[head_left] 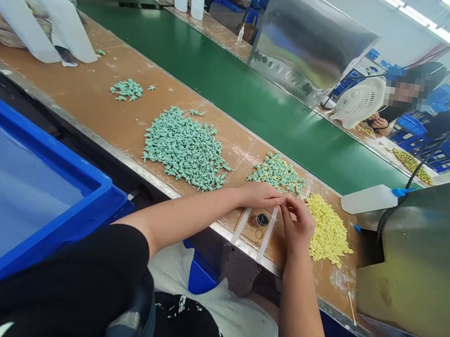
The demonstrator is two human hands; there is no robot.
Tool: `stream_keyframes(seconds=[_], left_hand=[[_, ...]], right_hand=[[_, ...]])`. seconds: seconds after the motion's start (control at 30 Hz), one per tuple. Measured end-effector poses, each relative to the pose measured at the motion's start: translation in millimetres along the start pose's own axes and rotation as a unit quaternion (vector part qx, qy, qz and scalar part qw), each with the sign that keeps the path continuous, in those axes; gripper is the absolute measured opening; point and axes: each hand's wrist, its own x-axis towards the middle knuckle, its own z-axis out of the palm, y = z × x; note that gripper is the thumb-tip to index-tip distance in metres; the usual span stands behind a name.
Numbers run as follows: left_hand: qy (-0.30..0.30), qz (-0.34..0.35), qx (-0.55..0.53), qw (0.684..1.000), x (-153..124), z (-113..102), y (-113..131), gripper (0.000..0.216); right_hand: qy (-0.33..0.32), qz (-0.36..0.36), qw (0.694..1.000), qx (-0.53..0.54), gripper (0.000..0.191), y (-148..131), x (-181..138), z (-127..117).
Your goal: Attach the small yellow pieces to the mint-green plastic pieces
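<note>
My left hand [262,195] and my right hand [298,222] meet fingertip to fingertip over the near side of the bench. Both are pinched closed; whatever sits between the fingertips is too small or too hidden to make out. Just below them stands a small round pot [262,220] with dark contents, between two white tape strips [267,235]. Behind my hands lies a heap of small green pieces with yellow parts on them [278,172]. A pile of small yellow pieces [329,232] spreads beside my right hand. Left of my hands is a big pile of plain green pieces [185,148].
A green conveyor belt [220,89] runs behind the brown bench [102,111]. White squeeze bottles [71,27] lie at left, another bottle [368,199] at right. A metal housing [426,260] borders the right. A blue bin [90,193] stands left. Across the belt, a person sits by a fan [359,101].
</note>
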Motion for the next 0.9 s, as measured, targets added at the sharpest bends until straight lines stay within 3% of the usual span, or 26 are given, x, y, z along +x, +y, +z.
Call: stream_keyframes(seconds=[0.23,0.4,0.5,0.6,0.67,0.77,0.9], left_hand=[[-0.054,0.035,-0.194,0.979,1,0,2,0.037],[-0.087,0.053,-0.212,0.972,-3,-4,10,0.04],[-0.107,0.046,-0.127,0.985,-11,-19,21,0.044],[-0.061,-0.063,0.077,0.993,-22,-44,29,0.046],[-0.016,-0.178,0.225,0.958,-30,-62,27,0.043],[-0.024,-0.304,0.348,0.887,-42,-83,19,0.037],[-0.069,-0.333,0.372,0.864,-50,-91,11,0.04]], right_hand=[[-0.018,0.08,0.979,0.188,0.017,2,3,-2],[-0.05,0.101,0.961,0.251,0.023,-4,7,-1],[-0.07,0.104,0.958,0.26,0.024,-13,5,-7],[-0.092,0.076,0.974,0.195,0.023,-27,1,-21],[-0.142,0.035,0.982,0.118,0.021,-39,-2,-30],[-0.23,-0.027,0.973,0.02,0.02,-54,-5,-39],[-0.277,-0.072,0.955,-0.081,0.024,-63,-5,-37]])
